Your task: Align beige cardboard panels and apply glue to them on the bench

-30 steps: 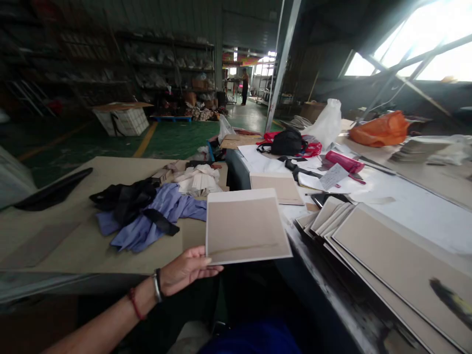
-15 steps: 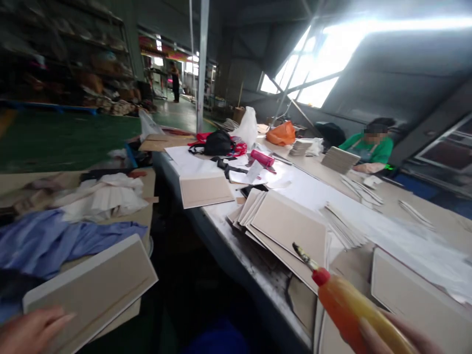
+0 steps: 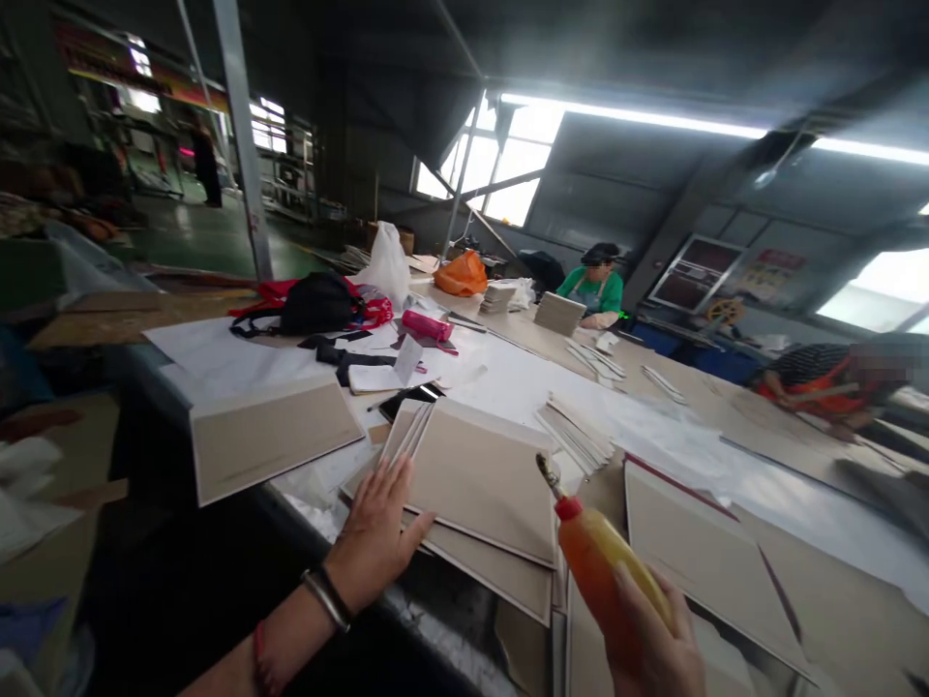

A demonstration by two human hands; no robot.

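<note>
My left hand (image 3: 381, 513) lies with fingers stretched over the left end of a fanned stack of beige board panels (image 3: 483, 474). Its thumb points across the top panel. In my right hand (image 3: 653, 629) is an orange-and-yellow squeeze glue bottle (image 3: 599, 552) with a red collar and a dark, smeared brush tip, tilted up to the left above the table. Another beige panel (image 3: 276, 431) rests at the table's left edge, partly overhanging. More panels (image 3: 704, 542) lie to the right of the bottle.
A phone (image 3: 406, 399), a pink pouch (image 3: 427, 326), a black bag (image 3: 319, 303) and an orange plastic bag (image 3: 461, 275) lie farther back on the table. Two people sit along the far side, one in a green top (image 3: 612, 290). A metal post (image 3: 243, 145) rises behind the left end.
My left hand has let go of the panel at the lower left and come over to the stack on the table. The view has turned right; my right hand still holds the bottle.
</note>
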